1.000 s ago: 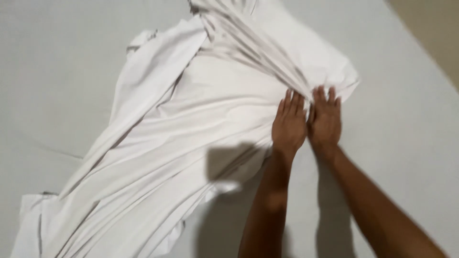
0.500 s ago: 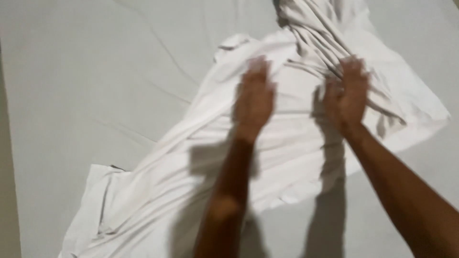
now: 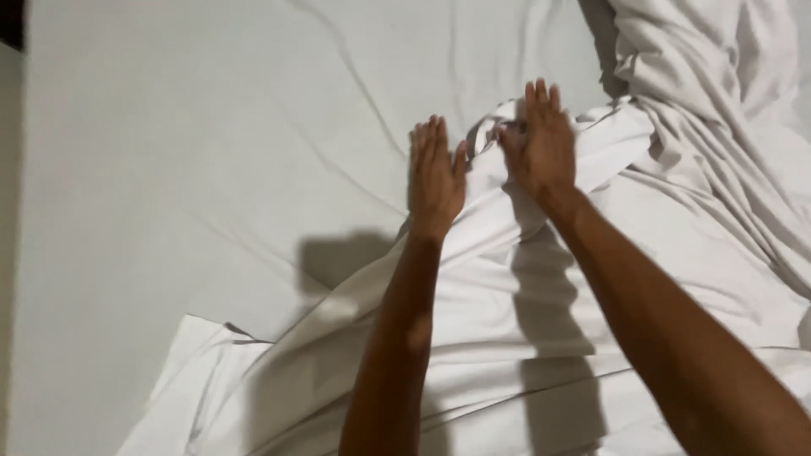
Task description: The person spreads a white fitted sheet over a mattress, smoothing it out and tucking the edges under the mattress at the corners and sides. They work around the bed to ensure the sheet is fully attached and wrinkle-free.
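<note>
A loose white sheet (image 3: 541, 321) lies crumpled across a bed covered in a white fitted sheet (image 3: 194, 160). My left hand (image 3: 436, 173) rests flat, fingers together and pointing away, at the loose sheet's upper left edge. Beside it, my right hand (image 3: 538, 143) lies palm down on a folded corner of the same sheet, with the thumb near a small fold. Neither hand grips the cloth. The sheet bunches into thick folds at the upper right (image 3: 701, 76).
The bed's left edge (image 3: 24, 253) runs down the left side, with a dark gap at the top left corner. The sheet's lower left corner (image 3: 190, 355) lies flat. Shadows of my arms fall on the cloth.
Both hands have slid up and left across the sheet to its upper edge and drawn closer together. The view has shifted, so the sheet now sits further right and lower.
</note>
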